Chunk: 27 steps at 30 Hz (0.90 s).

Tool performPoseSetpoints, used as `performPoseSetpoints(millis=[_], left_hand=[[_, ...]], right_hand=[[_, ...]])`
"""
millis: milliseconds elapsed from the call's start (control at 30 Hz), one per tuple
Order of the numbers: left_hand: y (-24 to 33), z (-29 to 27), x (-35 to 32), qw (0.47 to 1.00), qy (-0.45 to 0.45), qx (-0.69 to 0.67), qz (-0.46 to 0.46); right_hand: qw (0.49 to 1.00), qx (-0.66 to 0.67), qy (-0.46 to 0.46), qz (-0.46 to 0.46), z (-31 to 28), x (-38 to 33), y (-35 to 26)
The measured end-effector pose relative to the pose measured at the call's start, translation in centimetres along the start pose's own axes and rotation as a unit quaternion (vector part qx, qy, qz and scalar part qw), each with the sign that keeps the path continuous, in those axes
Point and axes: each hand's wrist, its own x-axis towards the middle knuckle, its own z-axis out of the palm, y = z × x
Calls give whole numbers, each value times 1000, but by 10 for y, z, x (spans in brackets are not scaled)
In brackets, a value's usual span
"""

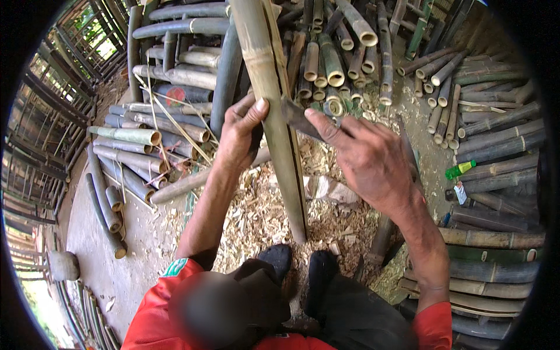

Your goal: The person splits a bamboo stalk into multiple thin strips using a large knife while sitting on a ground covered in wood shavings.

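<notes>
A long bamboo pole [274, 134] slants down the middle, with a dark split running lengthwise along its right side. Its lower end narrows to a tip close to my feet, above the shavings. My left hand [242, 128] is closed round the pole's left side, thumb laid over the front. In my right hand [370, 157] is a dark-bladed knife [300, 121], gripped with the index finger stretched along its back. The blade meets the pole's right edge by the split, across from my left thumb. Its handle is hidden inside the fist.
Wood shavings [251, 210] cover the ground round my feet. Cut bamboo lengths [134, 151] lie at the left, more tubes [332, 64] are piled at the back, and stacked poles [496, 271] line the right. A green bottle [459, 170] rests on the right-hand stack.
</notes>
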Motion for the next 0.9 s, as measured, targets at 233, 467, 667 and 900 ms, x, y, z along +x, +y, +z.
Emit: performPoseSetpoints(millis=[233,467,667,900], left_hand=[[1,-14,0,999,7,49,-15],[0,-37,-4,998,50,27,-9],[-5,-63,2,997,63,-40,-15],[-5,-82,4,997,56,-41,-30]], right_hand=[[996,-19,-89,-13,36,-56,-18],[987,20,-159,33,87,-131,-60],[985,5,-167,35,132,-204,-84],[968,57,-242,31,154,-271,-94]])
